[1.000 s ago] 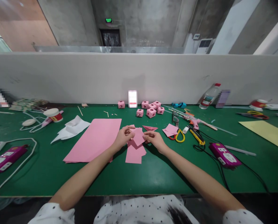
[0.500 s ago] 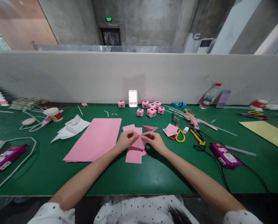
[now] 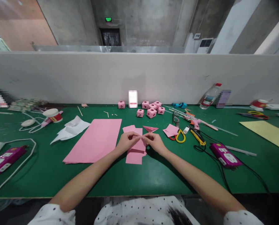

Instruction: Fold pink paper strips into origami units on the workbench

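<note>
My left hand [image 3: 126,140] and my right hand [image 3: 155,141] meet at the middle of the green table [image 3: 153,178], fingertips pinched together on a small pink paper piece [image 3: 140,144]. That piece lies over a few loose pink paper squares [image 3: 134,156]. A large pink sheet [image 3: 96,139] lies just left of my left hand. A folded pink triangle [image 3: 150,128] rests right behind my fingertips. More pink squares [image 3: 170,130] sit to the right, beside yellow-handled scissors [image 3: 180,136].
Several pink paper cubes [image 3: 151,111] stand by the back wall. Right: glue gun [image 3: 194,123], utility knife [image 3: 197,136], purple power strip [image 3: 225,155] with cables, yellow sheet [image 3: 267,133], bottle [image 3: 210,97]. Left: white paper [image 3: 70,128], glue jar [image 3: 52,115], another power strip [image 3: 4,159].
Both hands came together and lowered the small pink piece onto the stack, pinching it at its top corner. In the last half second they barely moved.
</note>
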Motion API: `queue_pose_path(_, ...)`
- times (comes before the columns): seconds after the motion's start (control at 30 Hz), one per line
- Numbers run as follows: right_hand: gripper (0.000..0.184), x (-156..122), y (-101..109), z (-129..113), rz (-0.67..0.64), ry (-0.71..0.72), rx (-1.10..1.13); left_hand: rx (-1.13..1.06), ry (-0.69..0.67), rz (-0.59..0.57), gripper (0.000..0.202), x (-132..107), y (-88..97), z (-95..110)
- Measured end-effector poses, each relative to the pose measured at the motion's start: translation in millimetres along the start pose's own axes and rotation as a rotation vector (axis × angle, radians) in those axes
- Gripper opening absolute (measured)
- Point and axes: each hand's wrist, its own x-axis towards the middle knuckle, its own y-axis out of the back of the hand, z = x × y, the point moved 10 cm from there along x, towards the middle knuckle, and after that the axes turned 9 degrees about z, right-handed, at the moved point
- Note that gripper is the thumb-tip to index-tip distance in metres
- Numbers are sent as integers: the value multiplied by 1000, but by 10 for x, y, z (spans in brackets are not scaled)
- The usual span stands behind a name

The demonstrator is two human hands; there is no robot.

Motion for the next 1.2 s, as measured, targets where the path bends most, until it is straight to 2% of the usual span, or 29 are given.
queue_pose_path(0.23,35,4,8,-18,9,47,-80,-38,32,7,29,13,-9,-97)
queue_pose_path(0.43,31,4,11,-47,30,79,-106,-73,63,5,28,3,-20,-89)
queue_pose_path(0.77,35,23,26,24,41,28,14,-149,147,73,31,37,71,-200)
queue_pose_path(1.0,33,9,27,-7,44,44,5,-48,-26,13,24,55,25,-33)
queue_pose_path(1.2,32,17,14,45,46,-36,136,3,-111,78,20,20,65,66)
